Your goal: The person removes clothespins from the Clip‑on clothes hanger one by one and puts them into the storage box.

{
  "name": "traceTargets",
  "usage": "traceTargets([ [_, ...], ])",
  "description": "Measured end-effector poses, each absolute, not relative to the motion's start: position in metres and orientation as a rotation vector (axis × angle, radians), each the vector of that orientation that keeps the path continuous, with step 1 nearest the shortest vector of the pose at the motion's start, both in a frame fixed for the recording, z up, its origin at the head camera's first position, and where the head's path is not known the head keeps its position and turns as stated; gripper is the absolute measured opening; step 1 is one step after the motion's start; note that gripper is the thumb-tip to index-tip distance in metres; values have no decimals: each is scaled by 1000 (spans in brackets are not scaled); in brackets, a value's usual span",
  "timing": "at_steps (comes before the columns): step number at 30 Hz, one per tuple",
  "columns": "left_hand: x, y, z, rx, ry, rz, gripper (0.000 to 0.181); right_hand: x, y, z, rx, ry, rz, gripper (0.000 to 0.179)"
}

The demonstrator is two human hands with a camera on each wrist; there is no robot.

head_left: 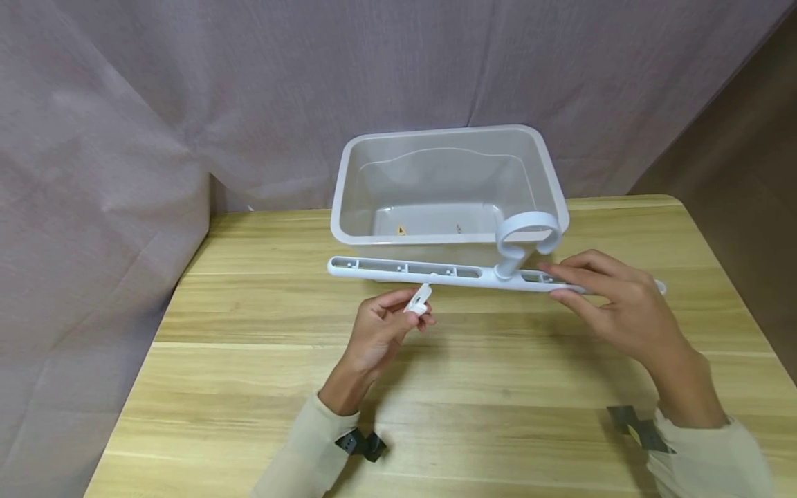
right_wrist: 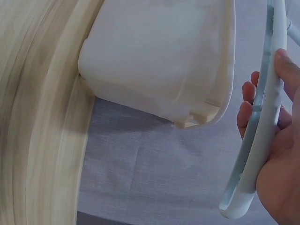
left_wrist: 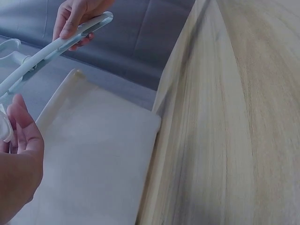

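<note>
My right hand (head_left: 629, 311) grips the right part of a white plastic hanger (head_left: 488, 278), thumb and fingers on opposite sides of its long slotted bar. A curled hook (head_left: 530, 220) rises from the bar's middle. In the right wrist view the bar (right_wrist: 269, 122) lies between thumb and fingers. My left hand (head_left: 380, 328) pinches a small white plastic clip (head_left: 420, 300) just below the bar, left of the hook. Only part of the clip (left_wrist: 4, 125) shows at the edge of the left wrist view.
Behind the hanger stands a light grey plastic bin (head_left: 448, 239), with small stickers visible inside. It rests on a wooden table (head_left: 249, 332) near the back edge. Grey cloth (head_left: 280, 90) hangs behind the table and at its left.
</note>
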State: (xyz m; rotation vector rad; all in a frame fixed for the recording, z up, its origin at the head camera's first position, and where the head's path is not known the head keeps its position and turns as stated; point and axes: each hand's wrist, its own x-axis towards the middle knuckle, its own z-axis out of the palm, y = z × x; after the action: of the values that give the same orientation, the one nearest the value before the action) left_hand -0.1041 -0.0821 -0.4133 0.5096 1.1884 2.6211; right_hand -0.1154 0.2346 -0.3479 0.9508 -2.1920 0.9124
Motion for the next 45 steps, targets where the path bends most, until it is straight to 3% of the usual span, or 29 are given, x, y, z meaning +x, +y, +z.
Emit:
traceTargets([
  [13,-98,-87,-409,445,1497,2487,49,-116,235,-346,932,-2199,911,55],
  [16,-96,-89,-407,464,1597,2431,45,-116,235,-346,930,-2199,907,56],
  [26,-88,-92,-397,652,1746,2242,32,-116,234,-347,930,-2212,888,56],
  [45,-94,-98,-353,1047,1914,2198,38,-113,234,-348,903,-2249,805,58],
])
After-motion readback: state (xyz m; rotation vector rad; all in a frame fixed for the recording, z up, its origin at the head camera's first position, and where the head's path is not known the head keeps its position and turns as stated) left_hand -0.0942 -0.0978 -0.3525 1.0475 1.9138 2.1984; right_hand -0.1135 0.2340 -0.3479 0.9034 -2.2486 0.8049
